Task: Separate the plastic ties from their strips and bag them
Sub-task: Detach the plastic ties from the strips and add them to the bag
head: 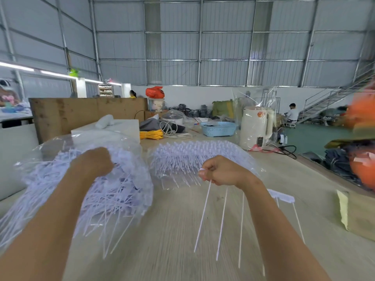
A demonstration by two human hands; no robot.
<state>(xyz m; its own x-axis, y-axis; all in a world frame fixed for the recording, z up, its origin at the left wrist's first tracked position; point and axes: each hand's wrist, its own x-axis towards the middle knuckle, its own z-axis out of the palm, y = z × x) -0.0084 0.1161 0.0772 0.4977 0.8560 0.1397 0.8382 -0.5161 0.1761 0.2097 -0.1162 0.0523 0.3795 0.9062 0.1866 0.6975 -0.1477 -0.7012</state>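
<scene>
So the right hand (220, 171) is curled into a fist and pinching the head end of a thin white plastic tie strip (281, 196). A few long white ties hang down from it toward the pale wooden tabletop (172, 230), and the strip's far end pokes out past the wrist on the right. The left hand (94, 162) is also closed up, knuckles toward the camera, buried in the top of a big clear plastic bag of loose white ties (105, 191) on the left side of the table. Can't really tell what the fingers have hold of in there, ties or bag film.

Between and behind the hands sits a second clear bag packed with white ties still on their strips (194, 159).

Further back it's pretty cluttered: a white foam box (125, 126), a coil of yellow cord (151, 134), a light blue plastic basket (219, 128), and a cream-coloured electric kettle wrapped in clear film (254, 128). A yellowish padded envelope (353, 213) lies at the right edge.
</scene>
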